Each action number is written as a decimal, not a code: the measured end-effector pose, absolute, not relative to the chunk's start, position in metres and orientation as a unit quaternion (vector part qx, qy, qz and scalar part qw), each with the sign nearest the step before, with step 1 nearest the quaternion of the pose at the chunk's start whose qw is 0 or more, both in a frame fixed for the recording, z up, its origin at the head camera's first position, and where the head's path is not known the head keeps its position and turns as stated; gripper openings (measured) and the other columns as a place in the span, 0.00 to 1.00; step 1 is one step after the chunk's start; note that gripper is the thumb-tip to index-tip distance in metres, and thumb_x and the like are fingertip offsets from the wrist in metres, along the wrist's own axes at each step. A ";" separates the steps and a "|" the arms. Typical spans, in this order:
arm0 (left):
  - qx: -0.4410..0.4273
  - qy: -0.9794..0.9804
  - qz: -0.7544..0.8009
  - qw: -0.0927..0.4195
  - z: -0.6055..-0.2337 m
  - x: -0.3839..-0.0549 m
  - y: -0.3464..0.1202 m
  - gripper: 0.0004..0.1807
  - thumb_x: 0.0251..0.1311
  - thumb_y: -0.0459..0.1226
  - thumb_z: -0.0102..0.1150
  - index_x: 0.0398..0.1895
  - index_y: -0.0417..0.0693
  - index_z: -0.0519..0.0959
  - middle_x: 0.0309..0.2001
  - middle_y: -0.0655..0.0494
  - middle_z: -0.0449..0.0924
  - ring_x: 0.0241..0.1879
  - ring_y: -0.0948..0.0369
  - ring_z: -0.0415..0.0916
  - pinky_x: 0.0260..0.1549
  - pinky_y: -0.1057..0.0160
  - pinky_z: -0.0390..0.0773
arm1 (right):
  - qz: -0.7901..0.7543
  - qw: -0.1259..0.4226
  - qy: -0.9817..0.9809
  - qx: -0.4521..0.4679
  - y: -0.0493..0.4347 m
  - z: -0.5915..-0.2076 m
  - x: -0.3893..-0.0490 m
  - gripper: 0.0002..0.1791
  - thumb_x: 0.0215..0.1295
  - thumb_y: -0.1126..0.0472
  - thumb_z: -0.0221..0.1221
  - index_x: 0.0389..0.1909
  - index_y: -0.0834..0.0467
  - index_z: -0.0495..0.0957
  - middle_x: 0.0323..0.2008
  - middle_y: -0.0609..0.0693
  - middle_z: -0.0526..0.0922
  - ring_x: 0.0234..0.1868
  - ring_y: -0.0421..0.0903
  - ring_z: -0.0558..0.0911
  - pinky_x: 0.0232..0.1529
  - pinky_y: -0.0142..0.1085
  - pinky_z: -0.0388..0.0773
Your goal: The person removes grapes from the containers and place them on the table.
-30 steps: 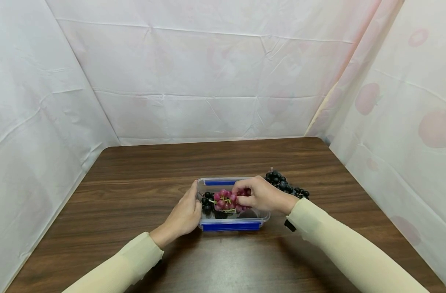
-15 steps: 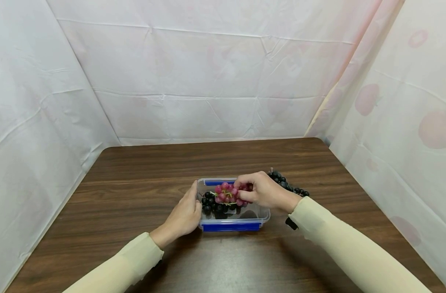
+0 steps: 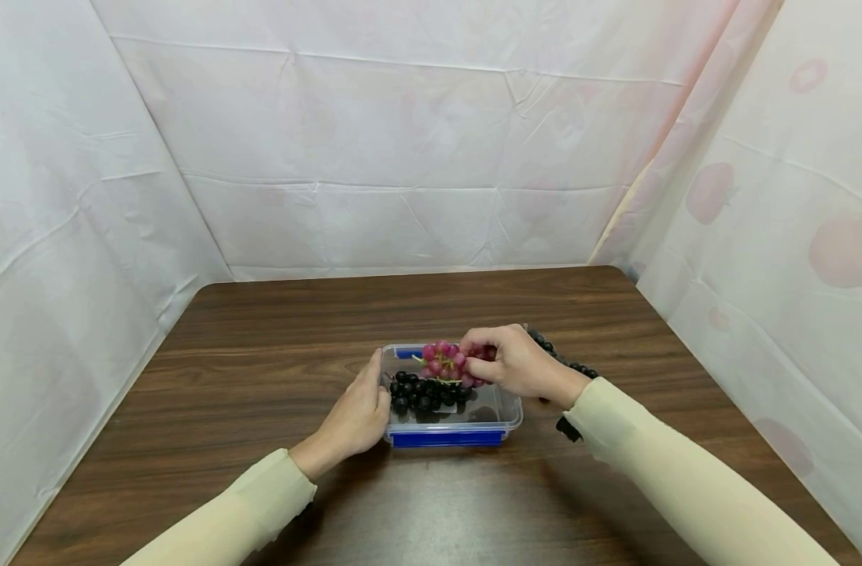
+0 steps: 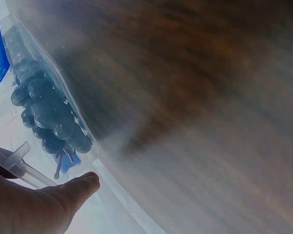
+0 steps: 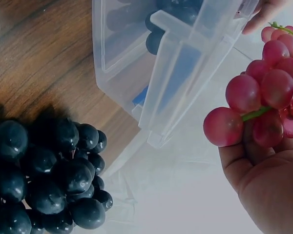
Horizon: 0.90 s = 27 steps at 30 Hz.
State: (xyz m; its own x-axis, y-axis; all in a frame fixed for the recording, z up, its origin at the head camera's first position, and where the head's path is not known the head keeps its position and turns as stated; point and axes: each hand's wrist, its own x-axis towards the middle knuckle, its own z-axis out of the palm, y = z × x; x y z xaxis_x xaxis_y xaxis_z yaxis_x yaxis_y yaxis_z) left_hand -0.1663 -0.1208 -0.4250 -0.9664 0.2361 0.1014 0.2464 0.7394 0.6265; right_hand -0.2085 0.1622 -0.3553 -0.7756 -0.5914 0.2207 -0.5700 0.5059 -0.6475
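Note:
My right hand point(image 3: 519, 362) pinches a bunch of red grapes point(image 3: 445, 360) and holds it up over the back of a clear plastic food container point(image 3: 500, 405) with blue clips. The right wrist view shows those red grapes point(image 5: 261, 92) hanging beyond the fingers, a green stem among them. Inside the container lies a bunch of black grapes point(image 3: 424, 395), seen through the wall in the left wrist view. My left hand point(image 3: 356, 409) rests against the container's left end with straight fingers, its thumb point(image 4: 75, 192) along the wall.
Another bunch of black grapes point(image 5: 49, 180) lies on the wooden table point(image 3: 275, 330), right of the container and partly hidden behind my right hand in the head view. White curtains point(image 3: 403, 157) surround the table at the back and both sides.
My right hand has lifted the red grapes up and back from inside the container, uncovering the black grapes beneath. My left hand has stayed at the container's left end.

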 end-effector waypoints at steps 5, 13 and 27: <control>-0.129 -0.933 -0.337 0.007 -0.425 -0.166 -0.121 0.37 0.73 0.33 0.40 0.82 0.37 0.44 0.80 0.38 0.51 0.78 0.46 0.52 0.76 0.46 0.55 | -0.379 0.008 0.865 -0.328 0.165 -0.355 -0.209 0.11 0.70 0.65 0.61 0.37 0.43 0.84 0.25 0.38 0.85 0.22 0.39 0.78 0.21 0.33 0.74; -0.122 -0.932 -0.340 -0.009 -0.424 -0.165 -0.121 0.37 0.75 0.34 0.39 0.83 0.39 0.42 0.81 0.39 0.48 0.78 0.46 0.51 0.75 0.44 0.55 | -0.402 -0.007 0.856 -0.326 0.169 -0.354 -0.210 0.10 0.69 0.67 0.62 0.36 0.46 0.84 0.25 0.40 0.86 0.23 0.41 0.80 0.21 0.34 0.76; -0.122 -0.934 -0.335 -0.008 -0.423 -0.165 -0.121 0.37 0.75 0.34 0.39 0.83 0.39 0.42 0.81 0.40 0.48 0.78 0.45 0.51 0.75 0.45 0.55 | -0.388 -0.061 0.867 -0.308 0.179 -0.352 -0.212 0.09 0.67 0.66 0.64 0.36 0.46 0.85 0.24 0.41 0.80 0.23 0.41 0.75 0.21 0.33 0.74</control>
State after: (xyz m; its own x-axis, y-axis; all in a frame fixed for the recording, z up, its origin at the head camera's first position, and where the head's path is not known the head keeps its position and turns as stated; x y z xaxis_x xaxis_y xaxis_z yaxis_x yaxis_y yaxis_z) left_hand -0.1649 -0.1205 -0.4235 -0.9703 0.2328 0.0664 0.2220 0.7461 0.6277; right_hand -0.2117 0.1788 -0.3520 -0.8026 -0.4872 0.3442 -0.5812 0.5091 -0.6348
